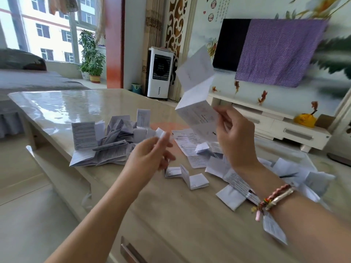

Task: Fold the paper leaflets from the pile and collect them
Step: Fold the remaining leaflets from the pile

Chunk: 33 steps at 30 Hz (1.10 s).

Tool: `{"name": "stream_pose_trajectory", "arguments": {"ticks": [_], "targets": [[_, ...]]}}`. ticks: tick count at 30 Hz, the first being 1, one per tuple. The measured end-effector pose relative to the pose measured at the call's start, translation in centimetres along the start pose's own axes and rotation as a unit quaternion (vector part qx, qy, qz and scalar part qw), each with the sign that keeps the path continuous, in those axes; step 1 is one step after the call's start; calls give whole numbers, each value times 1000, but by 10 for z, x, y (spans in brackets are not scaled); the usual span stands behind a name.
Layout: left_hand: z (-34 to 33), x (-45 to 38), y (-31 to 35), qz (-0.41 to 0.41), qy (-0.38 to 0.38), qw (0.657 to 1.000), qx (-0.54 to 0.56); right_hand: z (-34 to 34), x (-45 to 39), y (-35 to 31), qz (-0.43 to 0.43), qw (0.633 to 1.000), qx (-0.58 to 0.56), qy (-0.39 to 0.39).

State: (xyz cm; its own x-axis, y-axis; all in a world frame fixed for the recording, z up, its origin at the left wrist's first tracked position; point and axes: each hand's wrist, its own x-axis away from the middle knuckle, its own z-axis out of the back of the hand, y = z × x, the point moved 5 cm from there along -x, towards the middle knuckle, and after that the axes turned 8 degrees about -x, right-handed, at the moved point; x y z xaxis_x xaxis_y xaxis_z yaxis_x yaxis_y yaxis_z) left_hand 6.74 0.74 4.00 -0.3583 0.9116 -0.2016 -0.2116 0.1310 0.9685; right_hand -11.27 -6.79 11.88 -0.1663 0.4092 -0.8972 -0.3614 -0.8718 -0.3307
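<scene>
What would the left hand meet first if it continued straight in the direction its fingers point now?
Probably the unfolded leaflet hanging from the right hand. The left hand points up and to the right, though depth is unclear from one view.

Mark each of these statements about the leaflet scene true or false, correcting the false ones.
1. The right hand holds an unfolded leaflet up in the air. True.
2. The left hand is empty. False: it pinches a small folded paper.
3. Leaflets lie on the table on both sides of the hands. True.
4. The TV is fully bare. False: a purple cloth covers most of it.
5. Bracelets sit on the left wrist. False: on the right.
</scene>
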Motion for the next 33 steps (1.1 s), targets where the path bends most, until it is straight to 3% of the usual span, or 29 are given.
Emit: {"name": "stream_pose_trajectory", "arguments": {"ticks": [2, 4, 8, 14, 17, 19, 24, 27, 30, 33], "targets": [[-4, 1, 5, 78, -51, 979, 184, 5, 11, -10, 45, 999, 1, -22], [-9, 5, 9, 111, -97, 942, 300, 7, 23, -19, 82, 995, 0, -57], [-19, 10, 9, 136, -156, 893, 399, 0, 45, -15, 77, 986, -58, -134], [-29, 9, 16, 98, -158, 914, 362, -4, 57, -2, -3, 972, -163, -169], [-29, 1, 12, 100, -100, 919, 368, -5, 59, 4, -45, 963, -181, -192], [-28, -3, 7, 79, -50, 944, 318, -3, 59, 12, -122, 951, -213, -190], [-30, -1, 13, -15, 16, 993, 112, 13, 52, 31, -319, 892, -320, -32], [-41, 4, 18, -49, 2, 997, 61, 3, 56, 29, -356, 868, -333, -95], [-52, 12, 26, -64, -56, 990, 115, -12, 63, 18, -354, 855, -330, -185], [-58, 15, 31, -65, -105, 979, 162, -20, 71, 18, -343, 871, -275, -221]]}}
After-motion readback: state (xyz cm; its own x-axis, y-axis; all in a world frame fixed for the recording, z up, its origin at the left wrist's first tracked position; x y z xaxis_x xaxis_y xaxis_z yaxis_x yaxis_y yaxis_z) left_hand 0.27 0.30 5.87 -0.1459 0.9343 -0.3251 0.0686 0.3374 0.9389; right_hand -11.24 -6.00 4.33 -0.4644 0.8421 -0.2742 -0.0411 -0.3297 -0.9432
